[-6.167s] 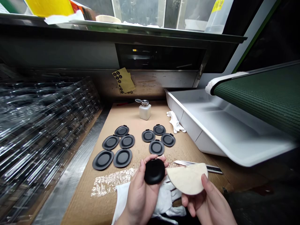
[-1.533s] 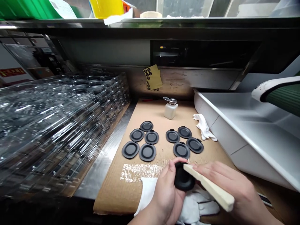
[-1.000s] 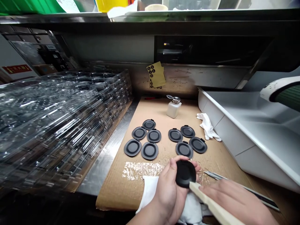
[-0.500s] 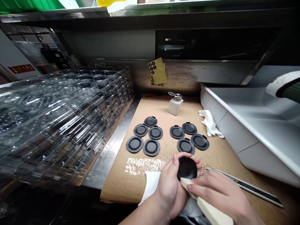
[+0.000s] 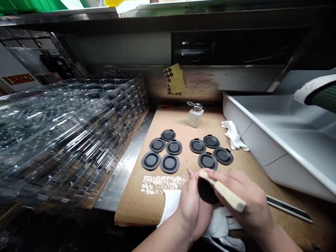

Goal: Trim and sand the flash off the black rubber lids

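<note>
My left hand (image 5: 193, 206) cups a round black lid-like piece (image 5: 207, 190) over the front of the cardboard, its fingers curled around the far edge. In my right hand (image 5: 245, 199) is a cream-coloured block (image 5: 228, 194), perhaps foam or felt, whose far end lies against the upper rim of the black piece. Beyond my hands, several matching black pieces with small tabs lie in two groups, a left group (image 5: 169, 163) and a right group (image 5: 208, 161). A white cloth (image 5: 220, 224) shows below my hands, partly hidden by them.
Stacked clear plastic trays (image 5: 78, 129) fill the left side. A white dispenser bottle (image 5: 195, 117) with its metal cap flipped up stands at the back. To the right are a white glove (image 5: 233, 135), a large grey-white bin (image 5: 262, 140) and a utility knife (image 5: 288, 209).
The cream block has moved from the near edge of the black piece up to its far rim, and my right hand has shifted with it. The black piece now looks more tilted.
</note>
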A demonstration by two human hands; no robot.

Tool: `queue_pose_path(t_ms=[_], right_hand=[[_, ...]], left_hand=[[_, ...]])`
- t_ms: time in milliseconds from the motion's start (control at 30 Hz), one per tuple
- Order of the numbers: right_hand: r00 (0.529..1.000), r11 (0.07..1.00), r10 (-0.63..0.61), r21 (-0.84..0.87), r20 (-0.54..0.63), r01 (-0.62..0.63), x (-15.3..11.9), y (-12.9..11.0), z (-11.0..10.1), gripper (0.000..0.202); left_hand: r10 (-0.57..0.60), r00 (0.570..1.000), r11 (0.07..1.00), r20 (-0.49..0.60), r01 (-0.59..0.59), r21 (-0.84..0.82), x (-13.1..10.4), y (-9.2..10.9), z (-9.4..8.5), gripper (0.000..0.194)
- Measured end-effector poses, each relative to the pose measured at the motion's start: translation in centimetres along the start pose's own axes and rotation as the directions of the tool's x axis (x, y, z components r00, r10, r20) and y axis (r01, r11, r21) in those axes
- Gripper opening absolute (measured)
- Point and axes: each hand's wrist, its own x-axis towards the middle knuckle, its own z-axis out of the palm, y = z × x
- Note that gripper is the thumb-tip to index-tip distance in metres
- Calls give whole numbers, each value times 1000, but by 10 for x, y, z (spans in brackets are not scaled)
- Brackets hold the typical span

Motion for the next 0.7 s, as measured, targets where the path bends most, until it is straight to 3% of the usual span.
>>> queue_pose_path(t_ms=[100,267,333,467,600,700], right_hand=[[999,998,40,41,16,-41,-4,-3,2,29],[957,991,-131,40,257,125,-9,-9,-24,25],[943,993,-121,34,309,116,-10,-5,-36,21],[979,996,46,65,196,-60,-11,8,-41,19],[998,997,-16,78,62,11,-10,10,-22,20],[997,995,-42,95,60,36,-9,5,-13,19]], left_hand=[[2,1000,1000,-1,-2,10,0,0,-1,50],[15,999,996,-46,-11,83,0,0,-1,57],[7,998,997,-65,-2,77,1,0,-2,57],[-4,999,999,-52,6,37,3,-1,-2,55],[-24,999,1000,-24,25,12,2,1,-1,53],[-40,999,999,-1,40,11,2,2,0,49]])
